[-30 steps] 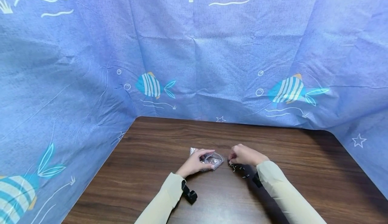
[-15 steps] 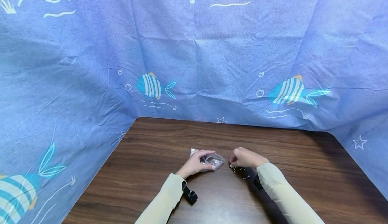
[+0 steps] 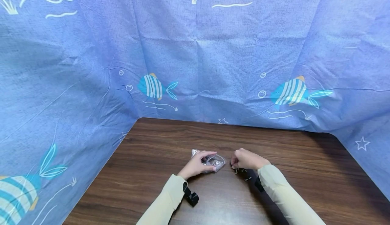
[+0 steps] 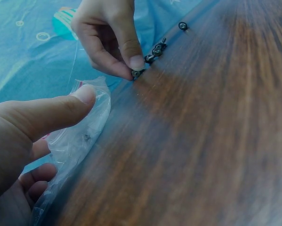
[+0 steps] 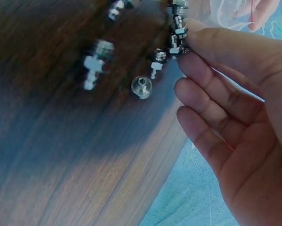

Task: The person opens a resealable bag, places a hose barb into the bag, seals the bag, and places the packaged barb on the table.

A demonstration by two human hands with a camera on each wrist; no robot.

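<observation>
My left hand (image 3: pixel 195 166) holds a clear zip-lock plastic bag (image 3: pixel 220 163), thumb on one side and fingers on the other, so its mouth gapes toward the right. A few small metal pieces show inside the bag (image 4: pixel 86 137). Just right of it, my right hand (image 3: pixel 247 158) pinches a small metal barbed hose fitting (image 4: pixel 136 74) between thumb and index finger, down at the tabletop. More fittings (image 5: pixel 97 63), with ribbed stems and hex collars, lie loose beside and under that hand. The other right fingers (image 5: pixel 202 94) are bent loosely.
The brown wood-grain table (image 3: pixel 170 133) extends around both hands. Blue fish-patterned cloth (image 3: pixel 213 66) hangs behind it and at both sides. A black wrist camera (image 3: pixel 192 198) sits under the left forearm.
The right hand shifts very slightly at the fittings, its fingertips staying low by the table. The left hand and bag stay nearly still.
</observation>
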